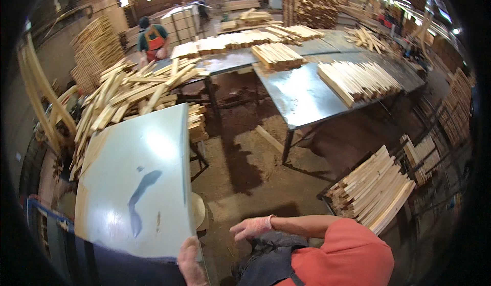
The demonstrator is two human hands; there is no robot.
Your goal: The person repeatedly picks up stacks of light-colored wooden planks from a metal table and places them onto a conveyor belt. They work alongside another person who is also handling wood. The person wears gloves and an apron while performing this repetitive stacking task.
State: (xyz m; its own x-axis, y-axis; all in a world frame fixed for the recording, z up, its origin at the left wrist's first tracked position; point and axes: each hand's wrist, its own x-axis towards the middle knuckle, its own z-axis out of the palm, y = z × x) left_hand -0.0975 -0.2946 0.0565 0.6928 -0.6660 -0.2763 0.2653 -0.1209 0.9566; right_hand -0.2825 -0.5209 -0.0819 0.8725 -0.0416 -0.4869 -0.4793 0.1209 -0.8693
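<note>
My right hand (251, 228), in a pale pink glove, reaches leftward in front of my dark apron (266, 260). Its fingers are stretched out and hold nothing. At the near right corner of a smooth grey tabletop (112, 183), my left hand (190, 261) rests against the edge, fingers loosely extended and partly blurred; I see nothing in it. A dark smear (137, 201) and a small mark lie on this tabletop. Behind it rises a large jumbled heap of wooden strips (133, 94).
A metal table (296, 89) ahead carries rows of wooden strips (358, 81). Another stack of strips (371, 189) stands at my right. One loose board (269, 137) lies on the floor near a table leg. Far left, a person in an orange vest (153, 39) stands beyond the heap.
</note>
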